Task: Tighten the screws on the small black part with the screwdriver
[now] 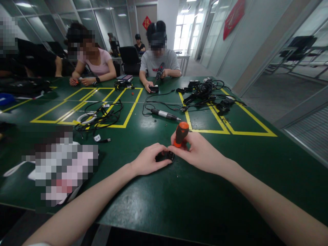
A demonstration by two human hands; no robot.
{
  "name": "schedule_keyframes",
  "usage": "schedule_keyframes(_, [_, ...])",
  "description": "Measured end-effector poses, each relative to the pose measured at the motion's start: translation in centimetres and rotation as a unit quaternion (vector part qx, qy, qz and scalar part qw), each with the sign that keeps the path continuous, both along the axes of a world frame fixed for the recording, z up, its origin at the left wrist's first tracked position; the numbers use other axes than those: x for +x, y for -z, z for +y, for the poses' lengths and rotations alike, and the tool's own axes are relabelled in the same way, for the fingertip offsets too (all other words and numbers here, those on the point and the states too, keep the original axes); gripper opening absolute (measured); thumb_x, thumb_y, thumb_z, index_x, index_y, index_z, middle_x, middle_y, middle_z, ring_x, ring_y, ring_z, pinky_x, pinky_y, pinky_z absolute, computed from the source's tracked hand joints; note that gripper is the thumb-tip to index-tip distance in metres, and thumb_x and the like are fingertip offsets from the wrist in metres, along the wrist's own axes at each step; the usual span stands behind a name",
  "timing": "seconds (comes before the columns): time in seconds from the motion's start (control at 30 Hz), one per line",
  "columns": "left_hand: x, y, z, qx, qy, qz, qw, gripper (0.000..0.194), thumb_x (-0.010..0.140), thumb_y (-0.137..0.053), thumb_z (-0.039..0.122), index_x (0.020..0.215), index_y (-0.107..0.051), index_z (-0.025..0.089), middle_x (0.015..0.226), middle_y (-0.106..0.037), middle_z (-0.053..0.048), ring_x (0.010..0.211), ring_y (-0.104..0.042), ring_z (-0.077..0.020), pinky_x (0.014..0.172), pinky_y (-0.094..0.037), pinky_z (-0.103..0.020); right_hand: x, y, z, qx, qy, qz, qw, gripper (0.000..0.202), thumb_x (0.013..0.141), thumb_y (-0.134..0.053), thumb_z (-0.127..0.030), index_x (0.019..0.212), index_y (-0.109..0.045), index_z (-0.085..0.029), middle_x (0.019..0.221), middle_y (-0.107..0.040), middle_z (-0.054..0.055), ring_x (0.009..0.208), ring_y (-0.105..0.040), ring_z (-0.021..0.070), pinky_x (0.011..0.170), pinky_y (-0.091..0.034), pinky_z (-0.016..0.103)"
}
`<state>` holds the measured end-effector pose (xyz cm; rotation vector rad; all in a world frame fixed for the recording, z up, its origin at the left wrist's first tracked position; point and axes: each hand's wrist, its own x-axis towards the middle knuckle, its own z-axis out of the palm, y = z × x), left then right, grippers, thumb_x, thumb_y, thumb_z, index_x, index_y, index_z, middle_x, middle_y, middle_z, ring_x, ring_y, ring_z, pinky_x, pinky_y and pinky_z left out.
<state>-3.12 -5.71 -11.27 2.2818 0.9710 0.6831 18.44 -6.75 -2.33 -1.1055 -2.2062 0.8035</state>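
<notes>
An orange and dark grey screwdriver (182,134) stands nearly upright in my right hand (196,147), whose fingers wrap its handle. Its tip points down at a small black part (170,156) on the green table. My left hand (148,159) grips that part between thumb and fingers, its wrist low over the tabletop. Both hands meet close together in the middle of the view. What kind of part it is I cannot make out, since my fingers cover most of it.
Beyond my hands lies a silver and black electric screwdriver (164,114) with its cable. Tangled black cables (205,92) are heaped at the back right, and more cables (102,114) lie left. Across the green table (143,205), a person (160,61) holds a power tool.
</notes>
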Motion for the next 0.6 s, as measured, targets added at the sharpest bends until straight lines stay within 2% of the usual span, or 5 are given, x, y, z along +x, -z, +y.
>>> schedule_keyframes(0.07, [-0.03, 0.13, 0.04, -0.004, 0.002, 0.001, 1.0, 0.023, 0.094, -0.07, 0.039, 0.107, -0.067, 0.02, 0.1, -0.071, -0.004, 0.089, -0.064, -0.0185, 0.081, -0.051, -0.031, 0.0, -0.03, 0.02, -0.002, -0.001, -0.014, 1.0, 0.013, 0.092, -0.068, -0.028, 0.085, -0.063, -0.018, 0.075, -0.063, 0.001, 0.064, -0.057, 0.0158, 0.061, -0.043, 0.027])
schedule_keyframes(0.27, [-0.05, 0.11, 0.09, -0.004, -0.007, 0.016, 1.0, 0.026, 0.093, -0.07, 0.042, 0.106, -0.067, 0.02, 0.096, -0.07, -0.003, 0.086, -0.063, -0.0177, 0.08, -0.051, -0.031, 0.04, 0.0, -0.02, 0.01, -0.004, 0.002, 1.0, 0.004, 0.09, -0.062, -0.02, 0.092, -0.065, -0.018, 0.081, -0.067, 0.003, 0.071, -0.061, 0.0174, 0.065, -0.046, 0.028])
schedule_keyframes(0.4, [0.0, -0.04, 0.01, -0.003, -0.006, 0.01, 1.0, 0.025, 0.093, -0.071, 0.041, 0.104, -0.066, 0.019, 0.096, -0.069, -0.003, 0.083, -0.062, -0.0169, 0.077, -0.05, -0.03, 0.06, -0.17, -0.17, 0.008, -0.005, 0.01, 1.0, 0.012, 0.084, -0.06, -0.015, 0.094, -0.062, -0.019, 0.078, -0.065, 0.001, 0.069, -0.059, 0.0167, 0.066, -0.046, 0.028])
schedule_keyframes(0.5, [0.04, 0.02, 0.0, 0.005, -0.006, 0.006, 1.0, 0.024, 0.093, -0.071, 0.041, 0.102, -0.066, 0.019, 0.094, -0.068, -0.003, 0.082, -0.062, -0.0167, 0.077, -0.05, -0.03, 0.0, -0.32, -0.3, 0.005, 0.007, 0.018, 1.0, 0.006, 0.087, -0.062, -0.023, 0.091, -0.059, -0.02, 0.07, -0.058, -0.003, 0.063, -0.054, 0.0152, 0.063, -0.043, 0.027])
schedule_keyframes(0.6, [0.06, 0.09, 0.03, 0.009, -0.007, 0.007, 1.0, 0.023, 0.093, -0.071, 0.04, 0.1, -0.065, 0.019, 0.093, -0.068, -0.002, 0.082, -0.062, -0.0168, 0.078, -0.05, -0.03, -0.11, -0.36, -0.4, 0.004, 0.021, 0.034, 0.999, 0.012, 0.089, -0.064, -0.03, 0.09, -0.056, -0.021, 0.069, -0.055, -0.005, 0.06, -0.05, 0.0133, 0.063, -0.041, 0.027])
